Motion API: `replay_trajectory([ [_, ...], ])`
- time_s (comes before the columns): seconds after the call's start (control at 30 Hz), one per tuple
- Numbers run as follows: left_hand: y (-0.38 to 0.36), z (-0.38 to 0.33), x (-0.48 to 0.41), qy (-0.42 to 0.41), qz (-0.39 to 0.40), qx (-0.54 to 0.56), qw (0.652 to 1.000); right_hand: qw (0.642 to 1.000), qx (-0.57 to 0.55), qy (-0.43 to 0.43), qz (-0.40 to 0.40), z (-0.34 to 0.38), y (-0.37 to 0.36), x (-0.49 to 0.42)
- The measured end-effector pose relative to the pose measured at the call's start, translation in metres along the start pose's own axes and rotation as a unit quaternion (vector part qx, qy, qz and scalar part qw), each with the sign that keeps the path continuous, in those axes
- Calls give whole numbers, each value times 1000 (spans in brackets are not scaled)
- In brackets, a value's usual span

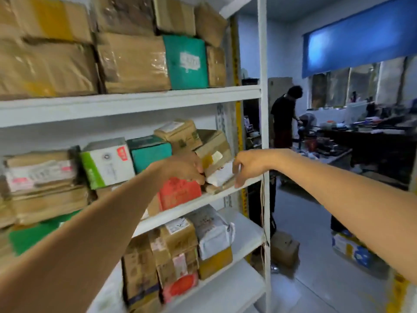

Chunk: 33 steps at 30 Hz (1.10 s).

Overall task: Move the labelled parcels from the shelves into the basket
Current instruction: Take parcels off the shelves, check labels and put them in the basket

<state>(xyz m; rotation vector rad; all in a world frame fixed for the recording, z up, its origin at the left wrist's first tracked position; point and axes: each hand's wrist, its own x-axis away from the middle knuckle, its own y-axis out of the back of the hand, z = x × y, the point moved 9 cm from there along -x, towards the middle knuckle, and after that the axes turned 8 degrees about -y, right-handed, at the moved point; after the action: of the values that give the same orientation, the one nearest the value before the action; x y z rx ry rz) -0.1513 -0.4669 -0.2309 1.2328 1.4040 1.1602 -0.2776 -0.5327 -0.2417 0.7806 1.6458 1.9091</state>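
The white parcel (220, 177) lies at the right end of the middle shelf (214, 197), under a tilted brown box (214, 150). It looks light and soft-wrapped, so support it from below. Your left hand (180, 168) pinches its left end, and your right hand (248, 166) curls round its right end.

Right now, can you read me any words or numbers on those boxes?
Nothing reads clearly; the picture is blurred.
White label on the teal box: too blurred.
Red mark on the white and green box: too blurred.
Print on the red box: too blurred.
Label on the white parcel: too blurred.
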Motion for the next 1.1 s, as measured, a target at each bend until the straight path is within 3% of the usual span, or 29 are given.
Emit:
replay_trajectory([
  [0.27, 78, 115, 107, 128, -71, -1, 989, 990, 23, 126, -64, 164, 55, -28],
  [0.53, 142, 177, 211, 204, -124, -20, 971, 966, 7, 239, -95, 305, 93, -6],
  [0.87, 325, 175, 304, 257, -216, -153, 929, 926, -41, 308, -214, 388, 225, 60],
  [1.1, 357, 189, 312, 239, -238, -190, 922, 919, -44, 279, -274, 393, 262, 59],
])
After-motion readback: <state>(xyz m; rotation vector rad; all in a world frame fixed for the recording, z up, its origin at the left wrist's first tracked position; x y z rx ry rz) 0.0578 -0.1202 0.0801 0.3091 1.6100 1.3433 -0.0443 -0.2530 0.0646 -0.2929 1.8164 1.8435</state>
